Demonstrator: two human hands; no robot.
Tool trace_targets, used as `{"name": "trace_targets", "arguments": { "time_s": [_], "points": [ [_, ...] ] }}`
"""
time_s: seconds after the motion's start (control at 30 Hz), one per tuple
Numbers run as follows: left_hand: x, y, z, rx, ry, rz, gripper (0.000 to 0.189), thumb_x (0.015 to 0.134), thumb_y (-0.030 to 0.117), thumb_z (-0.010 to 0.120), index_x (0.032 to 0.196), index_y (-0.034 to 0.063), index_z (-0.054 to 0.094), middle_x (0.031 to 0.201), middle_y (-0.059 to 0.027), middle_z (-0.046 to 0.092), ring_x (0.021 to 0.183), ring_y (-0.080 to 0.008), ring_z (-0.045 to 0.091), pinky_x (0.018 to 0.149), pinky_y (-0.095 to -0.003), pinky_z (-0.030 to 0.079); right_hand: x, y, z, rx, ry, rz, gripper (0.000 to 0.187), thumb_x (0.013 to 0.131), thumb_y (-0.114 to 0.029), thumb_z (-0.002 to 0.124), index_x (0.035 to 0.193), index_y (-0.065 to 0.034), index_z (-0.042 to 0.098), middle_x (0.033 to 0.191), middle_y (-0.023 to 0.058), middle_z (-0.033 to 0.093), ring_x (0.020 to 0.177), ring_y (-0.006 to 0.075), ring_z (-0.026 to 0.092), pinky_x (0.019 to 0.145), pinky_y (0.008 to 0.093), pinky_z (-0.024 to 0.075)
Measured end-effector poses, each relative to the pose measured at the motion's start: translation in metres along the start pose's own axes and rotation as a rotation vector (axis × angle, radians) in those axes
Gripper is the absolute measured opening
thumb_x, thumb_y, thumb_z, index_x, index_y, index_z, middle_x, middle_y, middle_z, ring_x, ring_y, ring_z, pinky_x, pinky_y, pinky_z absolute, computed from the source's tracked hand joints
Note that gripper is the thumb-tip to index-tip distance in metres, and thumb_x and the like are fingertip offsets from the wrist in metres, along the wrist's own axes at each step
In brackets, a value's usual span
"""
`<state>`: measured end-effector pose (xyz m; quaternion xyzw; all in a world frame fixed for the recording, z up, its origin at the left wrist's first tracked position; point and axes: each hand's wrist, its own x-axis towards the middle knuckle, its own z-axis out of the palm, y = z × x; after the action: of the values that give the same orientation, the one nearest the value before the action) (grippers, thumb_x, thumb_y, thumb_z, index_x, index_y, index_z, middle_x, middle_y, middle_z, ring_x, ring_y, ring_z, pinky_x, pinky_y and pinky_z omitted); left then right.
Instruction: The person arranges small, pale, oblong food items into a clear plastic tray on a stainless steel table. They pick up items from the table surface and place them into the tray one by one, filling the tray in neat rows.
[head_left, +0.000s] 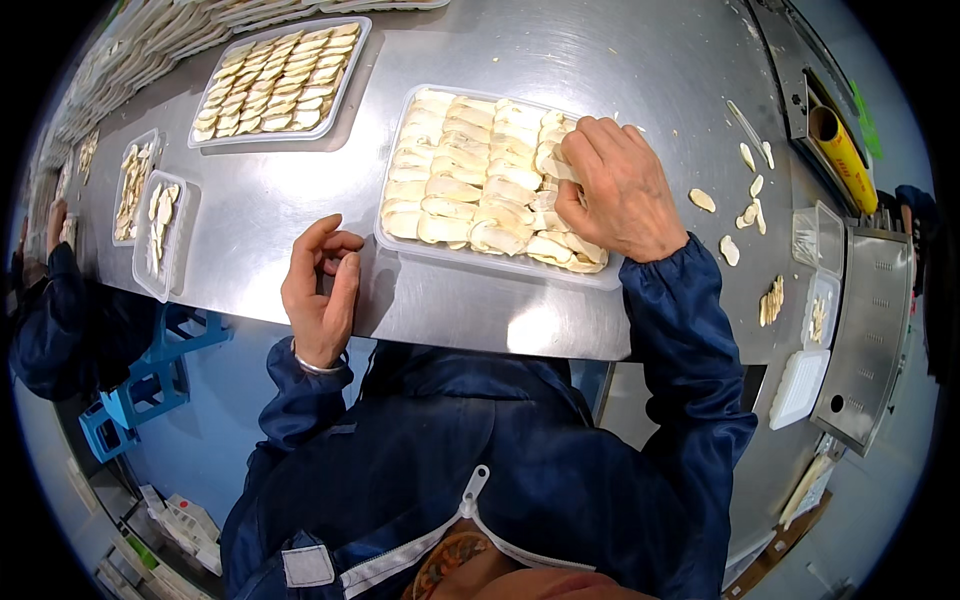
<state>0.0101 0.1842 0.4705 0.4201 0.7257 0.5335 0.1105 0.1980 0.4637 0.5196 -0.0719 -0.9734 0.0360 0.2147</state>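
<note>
A clear plastic tray (442, 253) lies before me on the steel table. Overlapping pale slices (454, 172), apparently of mushroom, fill it in lengthwise rows. My right hand (619, 187) reaches over the tray's right side, its fingers bent around one slice (556, 162) at the rightmost row. Its palm side and part of that row are hidden beneath it. My left hand (322, 289) hovers by the table's front edge, left of the tray, with nothing in it; the fingers are curled loosely and the thumb stands apart.
A second filled tray (351, 97) lies at the upper left, near stacked trays (142, 52). Two small trays (180, 247) (124, 187) hold slices. Loose slices (702, 199) lie to the right. Another person's sleeve (56, 300) is far left, by blue stools (142, 382).
</note>
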Motion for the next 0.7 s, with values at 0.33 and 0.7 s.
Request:
{"name": "trace_targets", "arguments": {
  "time_s": [0.33,0.7],
  "points": [
    [0.001,0.005,0.002,-0.024,-0.001,-0.036,0.040,0.090,-0.002,0.058,0.130,-0.0022,0.052,0.098,-0.0106,0.067,0.078,-0.0102,0.055,0.073,-0.0232,0.046,-0.012,0.003,-0.028,0.000,0.062,0.132,0.019,0.073,-0.009,0.065,0.087,-0.0018,0.056,0.082,0.0119,0.055,0.076,0.0279,0.055,0.068,0.0383,0.0436],
    [-0.002,0.004,-0.001,-0.037,-0.041,-0.076,0.037,0.098,0.002,0.053,0.135,0.0002,0.050,0.108,-0.0113,0.065,0.095,-0.0141,0.059,0.087,-0.0256,0.046,-0.133,0.072,-0.072,-0.096,0.031,0.744,0.011,0.082,-0.008,0.065,0.091,-0.0020,0.061,0.085,0.0134,0.063,0.076,0.0337,0.063,0.067,0.0395,0.0496]
  ]
}}
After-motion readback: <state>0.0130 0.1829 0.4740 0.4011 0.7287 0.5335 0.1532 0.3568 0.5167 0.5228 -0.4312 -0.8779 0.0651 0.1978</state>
